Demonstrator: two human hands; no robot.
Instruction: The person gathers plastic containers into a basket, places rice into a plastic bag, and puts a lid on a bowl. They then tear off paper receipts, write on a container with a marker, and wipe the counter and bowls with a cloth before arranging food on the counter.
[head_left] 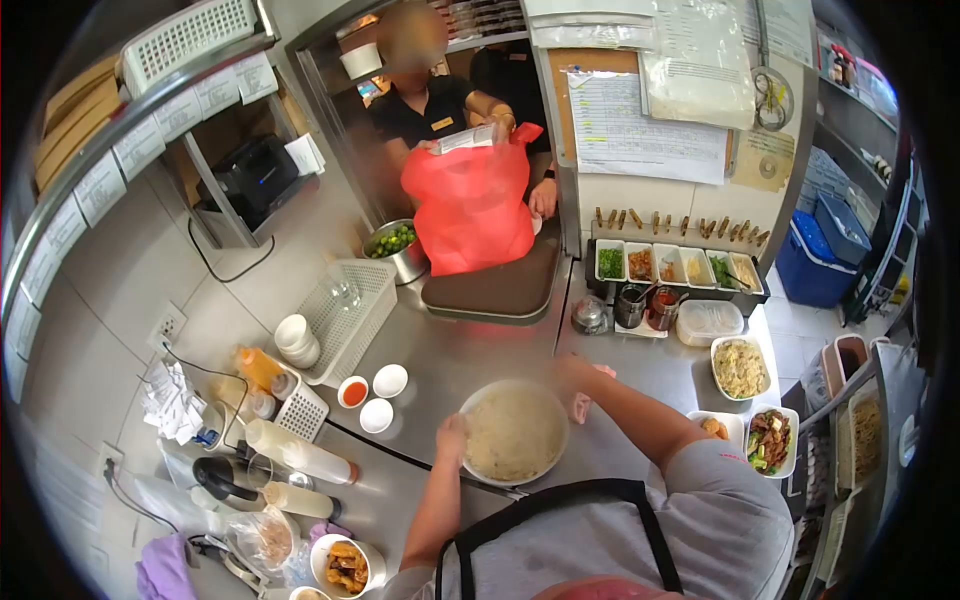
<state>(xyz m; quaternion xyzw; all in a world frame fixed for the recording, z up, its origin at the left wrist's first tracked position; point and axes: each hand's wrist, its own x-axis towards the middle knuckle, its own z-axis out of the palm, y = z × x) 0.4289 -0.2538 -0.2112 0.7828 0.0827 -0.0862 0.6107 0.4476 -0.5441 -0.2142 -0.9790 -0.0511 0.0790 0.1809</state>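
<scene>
A large round bowl point(515, 468) of steaming, pale, cloudy food stands on the steel counter in front of my body. My left hand point(452, 440) grips its left rim. Just beyond the bowl's upper right side is my right hand point(575, 373), hazy in the steam, closed over a pinkish cloth point(580, 406) on the counter. Three small white bowls sit left of the large bowl; one bowl point(352, 392) holds red sauce.
Across the pass, a person point(440, 105) handles a red plastic bag point(470, 210) above a dark brown tray point(495, 285). Topping containers point(680, 265) line the back right, with filled food dishes point(740, 367) nearer. Sauce bottles point(300, 450) and a fried-food tub point(347, 565) stand left.
</scene>
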